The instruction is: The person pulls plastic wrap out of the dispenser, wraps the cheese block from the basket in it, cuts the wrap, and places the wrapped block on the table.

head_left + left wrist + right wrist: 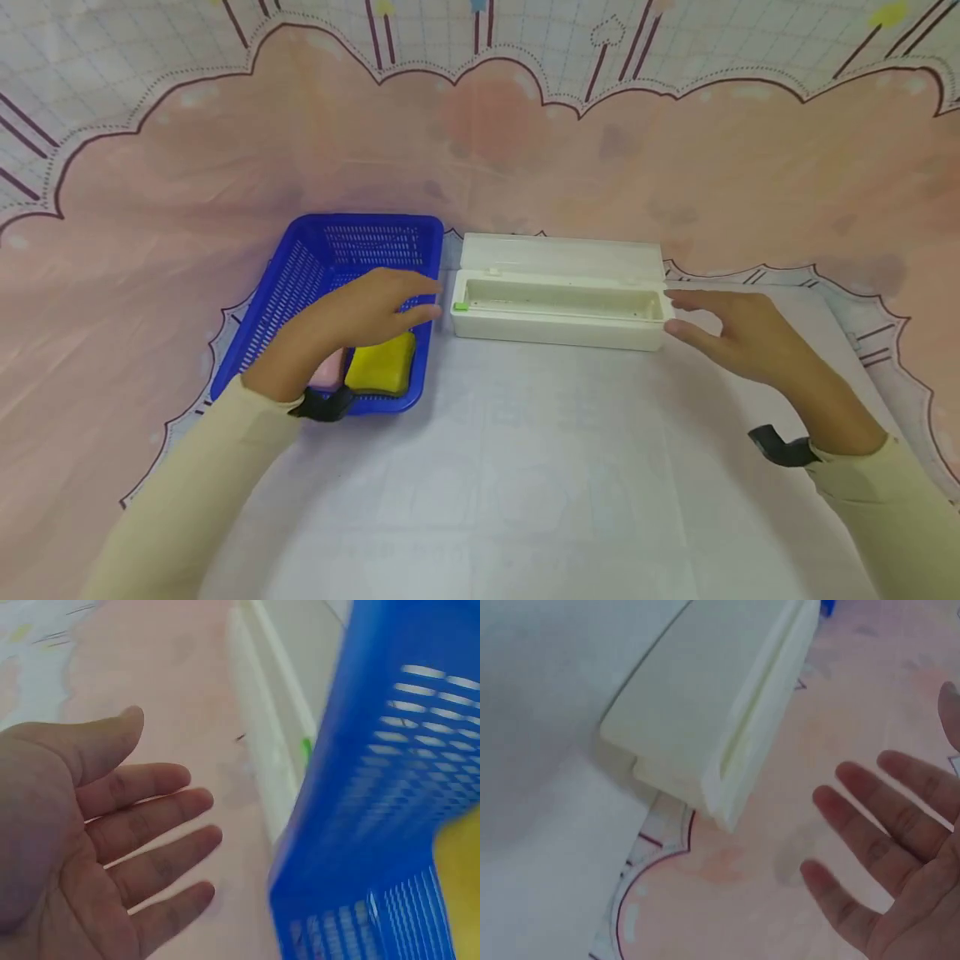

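A long white box (558, 333) lies on the white cloth with its hinged lid (562, 257) tipped back and a small green piece (461, 307) at its left end. Over the blue basket (431, 350) hovers my left hand (360, 312), fingers extended toward the box's left end. At the opposite end, my right hand (750, 333) has its fingertips close to the box; touching or not, I cannot tell. Both wrist views show spread fingers and bare palms. Inside the basket sit a yellow sponge-like block (381, 367) and a pink item (328, 371), partly hidden by the left wrist.
White cloth (525, 483) spreads in front of the box and basket. Behind them rises a pink patterned sheet (495, 175) with a scalloped print. The basket's right wall stands close to the box's left end.
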### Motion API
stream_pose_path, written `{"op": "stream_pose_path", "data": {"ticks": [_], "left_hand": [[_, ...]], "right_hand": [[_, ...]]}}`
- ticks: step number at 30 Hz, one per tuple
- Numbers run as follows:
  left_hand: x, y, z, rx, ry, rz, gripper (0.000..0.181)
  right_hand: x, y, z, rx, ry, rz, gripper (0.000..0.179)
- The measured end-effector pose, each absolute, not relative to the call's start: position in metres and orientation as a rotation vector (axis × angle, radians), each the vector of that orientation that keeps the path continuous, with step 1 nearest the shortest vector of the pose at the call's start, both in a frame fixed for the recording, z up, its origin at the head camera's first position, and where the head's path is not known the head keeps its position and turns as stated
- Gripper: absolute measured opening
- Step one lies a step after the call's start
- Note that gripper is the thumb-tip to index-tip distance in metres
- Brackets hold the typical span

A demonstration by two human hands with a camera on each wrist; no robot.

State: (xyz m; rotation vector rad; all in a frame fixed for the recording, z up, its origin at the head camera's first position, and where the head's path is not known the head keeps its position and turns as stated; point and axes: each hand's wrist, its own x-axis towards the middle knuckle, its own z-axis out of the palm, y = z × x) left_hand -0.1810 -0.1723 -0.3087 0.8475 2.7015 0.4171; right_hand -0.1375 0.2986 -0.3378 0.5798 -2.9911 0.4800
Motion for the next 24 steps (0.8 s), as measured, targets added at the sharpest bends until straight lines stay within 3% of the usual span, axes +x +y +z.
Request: {"op": "stream_pose_path", "data": {"ticks": [11, 19, 24], "left_hand": [[-0.258, -0.08, -0.334, 0.972, 2.501, 0.494, 0.039], [-0.272, -0.039, -0.362, 0.873, 2.444, 0.586, 0.035], [-0.271, -0.026, -0.376, 0.801, 2.43, 0.615, 0.031]], "right_hand": [[-0.209, 0.248, -0.365, 0.738, -3.075, 0.871, 0.041], [-0.232, 0.225, -0.389, 0.648, -3.199, 1.083, 0.05], [-0.237, 0.22, -0.399, 0.617, -3.234, 1.155, 0.042]]}}
